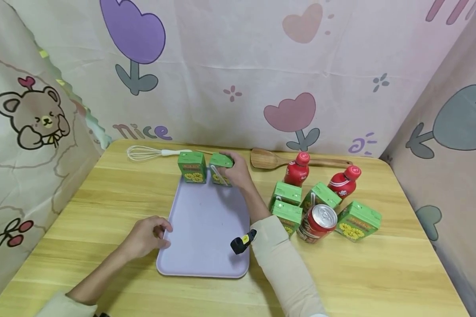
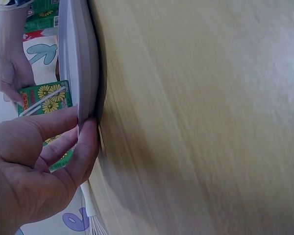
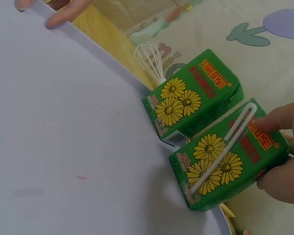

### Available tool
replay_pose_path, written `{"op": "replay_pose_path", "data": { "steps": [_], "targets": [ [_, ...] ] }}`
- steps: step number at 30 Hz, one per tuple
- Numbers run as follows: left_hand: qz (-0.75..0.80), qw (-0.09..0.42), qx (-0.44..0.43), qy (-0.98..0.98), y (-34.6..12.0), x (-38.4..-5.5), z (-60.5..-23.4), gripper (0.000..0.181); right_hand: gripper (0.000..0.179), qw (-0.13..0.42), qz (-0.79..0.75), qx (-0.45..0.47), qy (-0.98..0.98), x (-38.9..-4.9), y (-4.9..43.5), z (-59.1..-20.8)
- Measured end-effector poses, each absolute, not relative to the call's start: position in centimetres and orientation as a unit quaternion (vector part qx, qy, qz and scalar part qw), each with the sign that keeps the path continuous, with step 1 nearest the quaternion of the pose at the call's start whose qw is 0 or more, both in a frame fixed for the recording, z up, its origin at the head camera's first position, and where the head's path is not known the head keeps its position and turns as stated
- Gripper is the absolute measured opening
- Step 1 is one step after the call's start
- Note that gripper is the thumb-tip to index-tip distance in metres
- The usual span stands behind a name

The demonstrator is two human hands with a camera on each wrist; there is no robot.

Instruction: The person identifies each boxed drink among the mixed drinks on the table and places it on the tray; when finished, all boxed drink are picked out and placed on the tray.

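Carton in right hand, Chinese lettering, backdrop reading "nice"

There are six green drink cartons in total: two of them stand at the far end of the tray, and four belong to the group on the right side. The red bottles are two in number. Of cans there is only one, a red can. The tray is also one, as are the whisk and the wooden spatula. One left hand and one right hand make two hands, and the table is one.
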State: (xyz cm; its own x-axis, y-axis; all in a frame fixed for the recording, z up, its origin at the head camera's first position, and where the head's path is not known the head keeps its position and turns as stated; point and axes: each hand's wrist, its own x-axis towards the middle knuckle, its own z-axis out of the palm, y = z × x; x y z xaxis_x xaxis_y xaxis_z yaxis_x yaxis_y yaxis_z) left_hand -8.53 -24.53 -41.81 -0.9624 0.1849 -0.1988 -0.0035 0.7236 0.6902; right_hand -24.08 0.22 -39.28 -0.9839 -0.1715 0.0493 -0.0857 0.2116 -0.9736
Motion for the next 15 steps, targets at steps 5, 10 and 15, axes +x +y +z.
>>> {"op": "replay_pose_path", "data": {
  "steps": [5, 10, 15],
  "targets": [
    [0.365, 0.122, 0.052, 0.921, -24.46, -8.52, -41.87, 0.029, 0.055, 0.032, -0.620, -0.066, 0.781, -24.38, 0.11, -39.63],
    [0.363, 0.118, 0.054, 0.923, -24.49, -8.51, -41.91, 0.029, 0.054, 0.031, -0.617, -0.055, 0.784, -24.60, -0.07, -39.66],
    [0.360, 0.116, 0.056, 0.924, -24.49, -8.56, -41.98, 0.029, 0.060, 0.035, -0.593, -0.059, 0.802, -24.46, -0.12, -39.39]
  ]
}}
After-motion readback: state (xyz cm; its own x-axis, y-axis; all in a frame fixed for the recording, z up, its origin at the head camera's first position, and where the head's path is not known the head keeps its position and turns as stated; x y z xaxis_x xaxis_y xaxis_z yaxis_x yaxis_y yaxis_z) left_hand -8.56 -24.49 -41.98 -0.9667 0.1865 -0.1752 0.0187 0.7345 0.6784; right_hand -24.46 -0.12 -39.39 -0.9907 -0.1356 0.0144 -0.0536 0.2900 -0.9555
